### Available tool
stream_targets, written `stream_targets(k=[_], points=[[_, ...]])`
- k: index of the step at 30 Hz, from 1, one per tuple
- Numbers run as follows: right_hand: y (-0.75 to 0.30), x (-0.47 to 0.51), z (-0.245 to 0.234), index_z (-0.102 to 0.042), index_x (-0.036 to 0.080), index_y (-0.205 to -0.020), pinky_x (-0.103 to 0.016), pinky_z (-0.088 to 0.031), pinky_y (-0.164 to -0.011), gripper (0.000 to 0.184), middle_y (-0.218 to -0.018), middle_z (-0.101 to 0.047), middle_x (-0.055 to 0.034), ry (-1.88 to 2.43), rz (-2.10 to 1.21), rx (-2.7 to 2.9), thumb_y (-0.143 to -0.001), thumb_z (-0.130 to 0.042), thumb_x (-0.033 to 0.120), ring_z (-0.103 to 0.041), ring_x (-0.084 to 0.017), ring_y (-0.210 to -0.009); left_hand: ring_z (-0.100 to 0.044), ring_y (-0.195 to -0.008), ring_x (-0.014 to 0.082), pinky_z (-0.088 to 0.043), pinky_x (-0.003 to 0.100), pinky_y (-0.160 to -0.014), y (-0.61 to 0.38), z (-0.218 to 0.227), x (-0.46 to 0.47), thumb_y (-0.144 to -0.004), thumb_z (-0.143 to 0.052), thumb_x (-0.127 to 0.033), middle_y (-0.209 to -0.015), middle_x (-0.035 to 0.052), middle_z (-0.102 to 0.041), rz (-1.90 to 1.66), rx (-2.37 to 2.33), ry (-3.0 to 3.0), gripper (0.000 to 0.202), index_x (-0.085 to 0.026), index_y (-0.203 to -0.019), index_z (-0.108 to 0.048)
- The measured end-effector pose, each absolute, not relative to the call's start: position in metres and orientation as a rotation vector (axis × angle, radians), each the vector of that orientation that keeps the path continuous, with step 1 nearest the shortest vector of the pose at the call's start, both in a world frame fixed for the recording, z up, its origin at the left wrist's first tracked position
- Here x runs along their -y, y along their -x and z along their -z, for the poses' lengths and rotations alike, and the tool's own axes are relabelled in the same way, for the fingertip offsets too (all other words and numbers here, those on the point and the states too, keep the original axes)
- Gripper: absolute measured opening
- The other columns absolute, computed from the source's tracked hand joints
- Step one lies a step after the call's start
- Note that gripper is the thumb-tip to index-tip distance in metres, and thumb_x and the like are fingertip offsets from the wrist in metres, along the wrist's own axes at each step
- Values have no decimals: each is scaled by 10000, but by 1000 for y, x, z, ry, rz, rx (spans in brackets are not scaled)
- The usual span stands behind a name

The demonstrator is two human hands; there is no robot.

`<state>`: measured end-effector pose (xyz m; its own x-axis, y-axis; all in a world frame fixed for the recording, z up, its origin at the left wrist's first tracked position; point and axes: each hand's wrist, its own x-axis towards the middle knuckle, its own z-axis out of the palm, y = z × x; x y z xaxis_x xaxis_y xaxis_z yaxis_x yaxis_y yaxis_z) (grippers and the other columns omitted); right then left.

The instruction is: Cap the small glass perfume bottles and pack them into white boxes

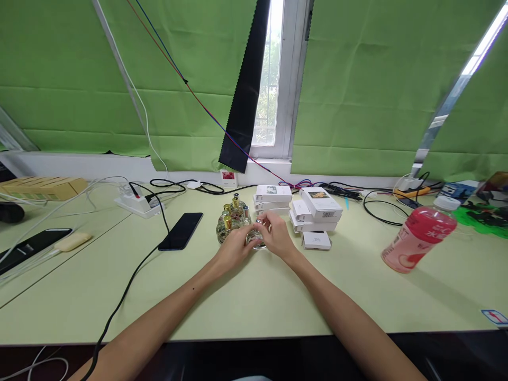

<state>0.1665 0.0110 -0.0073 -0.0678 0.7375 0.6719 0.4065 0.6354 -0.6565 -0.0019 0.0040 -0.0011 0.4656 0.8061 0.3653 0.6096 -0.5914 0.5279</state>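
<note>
Both my hands meet at the middle of the pale green table (254, 296). My left hand (235, 247) and my right hand (274, 235) are closed around a small clear glass perfume bottle (257, 239) held between them just above the tabletop. Right behind the hands stands a cluster of several small glass perfume bottles with gold caps (231, 218). Stacks of small white boxes (315, 210) sit to the right of the cluster, one lying alone (316, 241) in front.
A black phone (181, 230) on a black cable lies left of the bottles, near a white power strip (137, 203). A pink bottle (419, 238) lies tilted at the right. Cables run along the back edge under the green blinds. Another phone (34, 246) rests far left.
</note>
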Motion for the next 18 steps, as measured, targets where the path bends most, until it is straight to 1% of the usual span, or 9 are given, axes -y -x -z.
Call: stream_targets(k=[3, 7, 11, 18], points=[[-165, -10, 6, -554, 210, -849, -280, -447, -630, 133, -812, -599, -24, 947, -342, 1675, -897, -582, 331, -529, -151, -661, -602, -585, 179, -452, 280, -660, 1, 0, -3, -939, -585, -334, -758, 14, -700, -853, -1211, -2397, 244, -186, -1101, -691], [-164, -9, 6, -535, 215, -832, -279, -431, -621, 163, -790, -576, -10, 962, -338, 1658, -894, -596, 353, -510, -143, -644, -609, -606, 186, -462, 286, -674, 0, -2, -2, -930, -593, -326, -765, 20, -704, -879, -1207, -2392, 207, -188, -1044, -698], [-163, -10, 7, -535, 215, -836, -278, -427, -613, 167, -788, -581, -6, 970, -339, 1644, -891, -603, 357, -507, -139, -633, -621, -622, 193, -470, 293, -687, 0, -3, -1, -931, -593, -331, -759, 22, -705, -879, -1206, -2378, 206, -188, -1033, -700], [-164, -11, 7, -542, 214, -839, -283, -429, -610, 161, -781, -584, -2, 968, -332, 1644, -890, -612, 350, -513, -139, -620, -632, -647, 197, -465, 295, -699, 0, -4, 0, -949, -583, -337, -811, 32, -720, -847, -1215, -2401, 216, -184, -1057, -691]])
